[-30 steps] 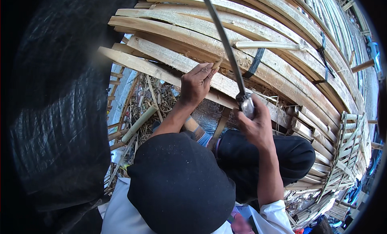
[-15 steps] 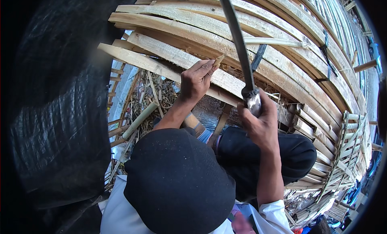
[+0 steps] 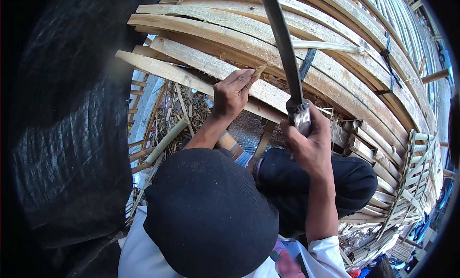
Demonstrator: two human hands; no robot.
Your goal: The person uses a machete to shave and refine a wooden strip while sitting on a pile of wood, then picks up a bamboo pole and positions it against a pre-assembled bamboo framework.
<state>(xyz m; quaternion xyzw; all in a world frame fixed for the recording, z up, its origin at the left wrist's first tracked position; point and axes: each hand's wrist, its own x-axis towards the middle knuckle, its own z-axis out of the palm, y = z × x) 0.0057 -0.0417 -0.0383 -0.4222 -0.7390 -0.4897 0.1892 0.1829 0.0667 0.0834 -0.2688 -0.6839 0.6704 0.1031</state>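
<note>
- Left hand (image 3: 231,97), near twelve o'clock: its grip is pinched together on a small pointed wood piece (image 3: 258,73), which sits toward one.
- Right hand (image 3: 312,146), three o'clock: its grip is wrapped around the handle of a long knife (image 3: 285,43), blade rising toward one.
- Long wooden boards (image 3: 215,34) arch from eleven to three o'clock behind the blade; a dark strap (image 3: 309,62) crosses some, partly covered by it.
- Nine o'clock: a pale green pole (image 3: 166,141), then black sheeting (image 3: 72,158).
- Six o'clock: a rounded black shape (image 3: 211,211) blocks the left elbow.
- Knife tip cut off at twelve; handle mostly hidden by fingers.
</note>
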